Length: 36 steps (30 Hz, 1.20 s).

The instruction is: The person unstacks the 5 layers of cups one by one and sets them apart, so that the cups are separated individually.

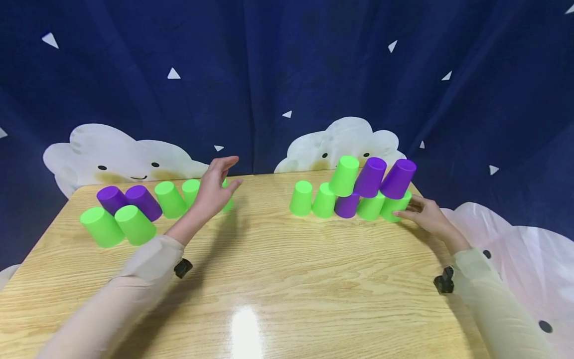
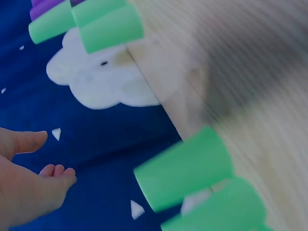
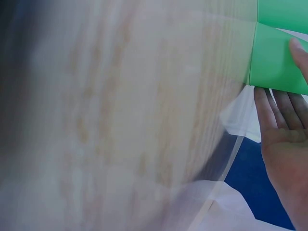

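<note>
My right hand (image 1: 423, 215) is at the right end of a row of upside-down cups. Its thumb lies across the front of the last green cup (image 3: 274, 60), and its fingers reach along the cup's outer side, their tips partly hidden. Above this row stand a green cup (image 1: 344, 175) and two purple cups, a middle one (image 1: 370, 177) and a right one (image 1: 398, 178). My left hand (image 1: 214, 187) hovers near the back of the table with thumb and fingers apart, nothing between them. Behind it a green cup (image 1: 228, 204) is partly hidden.
At the table's left stand more upside-down cups: two purple ones at the back, including a purple cup (image 1: 143, 202), and green ones, including a front green cup (image 1: 134, 224). A dark blue curtain (image 1: 251, 75) with white clouds hangs behind the wooden table (image 1: 287, 269).
</note>
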Available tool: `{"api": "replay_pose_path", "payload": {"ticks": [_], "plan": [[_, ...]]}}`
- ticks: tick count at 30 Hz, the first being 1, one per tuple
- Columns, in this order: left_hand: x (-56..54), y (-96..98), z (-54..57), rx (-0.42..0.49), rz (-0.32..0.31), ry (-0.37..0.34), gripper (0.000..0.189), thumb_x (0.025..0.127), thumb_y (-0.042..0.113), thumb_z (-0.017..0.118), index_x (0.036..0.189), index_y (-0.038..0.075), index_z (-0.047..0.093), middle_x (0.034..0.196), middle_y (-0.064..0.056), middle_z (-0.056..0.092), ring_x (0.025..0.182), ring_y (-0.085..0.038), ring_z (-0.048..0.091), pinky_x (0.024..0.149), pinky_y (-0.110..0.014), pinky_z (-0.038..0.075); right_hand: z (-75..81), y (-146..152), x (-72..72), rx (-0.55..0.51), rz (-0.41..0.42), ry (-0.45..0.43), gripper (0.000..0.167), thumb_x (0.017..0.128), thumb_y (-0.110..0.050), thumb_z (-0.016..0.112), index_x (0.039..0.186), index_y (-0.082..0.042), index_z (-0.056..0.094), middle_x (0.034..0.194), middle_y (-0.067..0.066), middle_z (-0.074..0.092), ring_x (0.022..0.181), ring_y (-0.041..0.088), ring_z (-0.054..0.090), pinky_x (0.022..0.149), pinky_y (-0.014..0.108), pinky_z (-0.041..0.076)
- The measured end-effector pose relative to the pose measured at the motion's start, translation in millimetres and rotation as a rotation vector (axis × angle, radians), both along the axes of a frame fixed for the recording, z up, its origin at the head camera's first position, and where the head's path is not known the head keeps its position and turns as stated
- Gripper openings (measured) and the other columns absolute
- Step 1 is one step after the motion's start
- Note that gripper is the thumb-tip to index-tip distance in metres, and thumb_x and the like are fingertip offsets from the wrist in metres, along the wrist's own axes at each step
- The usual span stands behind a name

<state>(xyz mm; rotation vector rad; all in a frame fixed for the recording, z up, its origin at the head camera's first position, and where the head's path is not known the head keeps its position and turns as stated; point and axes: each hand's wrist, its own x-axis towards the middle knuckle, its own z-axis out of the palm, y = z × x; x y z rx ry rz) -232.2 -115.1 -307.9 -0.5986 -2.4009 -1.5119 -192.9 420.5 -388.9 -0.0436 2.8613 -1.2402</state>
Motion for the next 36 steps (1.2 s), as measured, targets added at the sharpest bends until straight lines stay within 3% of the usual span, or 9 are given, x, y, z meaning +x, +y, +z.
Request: {"api": "replay_pose_path", "payload": {"ticks": [5,12,19,23,29,36], "plan": [[-8.6,39.0,4.5,0.005,-0.054,0.007,0.047,0.090,-0.006,0.065,0.135,-0.007,0.049,0.133,-0.021,0.047,0.131,-0.031,0.045,0.113,-0.029,0.035,-3.3,3,-0.7,-0.004,0.000,0.012,0.072,0.091,-0.033,0.072,0.144,0.004,0.042,0.135,0.025,0.054,0.121,0.038,0.054,0.082,0.008,0.048],[-15.6,94.1,10.0,-0.023,-0.161,0.026,0.047,0.092,-0.001,0.066,0.135,-0.006,0.049,0.134,-0.018,0.048,0.132,-0.027,0.046,0.111,-0.027,0.037,-4.8,4,-0.1,0.001,0.000,0.020,0.071,0.091,-0.033,0.072,0.144,0.003,0.042,0.135,0.025,0.054,0.114,0.018,0.058,0.082,0.008,0.048],[-19.2,146.9,12.6,-0.024,-0.255,0.020,0.050,0.093,0.004,0.068,0.137,-0.005,0.047,0.137,-0.018,0.047,0.132,-0.026,0.046,0.110,-0.021,0.036,-7.2,5,-1.5,0.020,-0.002,0.015,0.069,0.093,-0.029,0.070,0.144,0.007,0.040,0.136,0.028,0.052,0.120,0.036,0.054,0.081,0.007,0.047],[-19.4,172.0,12.6,-0.047,-0.280,-0.016,0.053,0.093,0.009,0.068,0.140,-0.002,0.046,0.139,-0.016,0.046,0.132,-0.024,0.045,0.108,-0.018,0.036,-6.8,5,-1.3,0.023,0.000,0.008,0.070,0.093,-0.029,0.070,0.145,0.007,0.039,0.136,0.029,0.051,0.121,0.037,0.053,0.082,0.007,0.047],[-21.4,198.7,16.4,-0.084,-0.264,-0.033,0.056,0.093,0.015,0.070,0.141,0.001,0.046,0.140,-0.012,0.047,0.132,-0.021,0.046,0.106,-0.018,0.038,-4.8,4,0.3,0.008,0.001,0.011,0.072,0.092,-0.032,0.071,0.146,0.003,0.040,0.137,0.025,0.052,0.122,0.039,0.053,0.082,0.008,0.048],[-24.5,209.4,16.1,-0.124,-0.258,-0.038,0.055,0.093,0.015,0.070,0.141,0.002,0.046,0.138,-0.011,0.049,0.124,-0.021,0.050,0.100,-0.017,0.041,-2.5,1,-0.6,-0.009,-0.002,0.017,0.073,0.090,-0.035,0.073,0.145,0.002,0.042,0.136,0.024,0.054,0.121,0.037,0.055,0.083,0.010,0.049]]}}
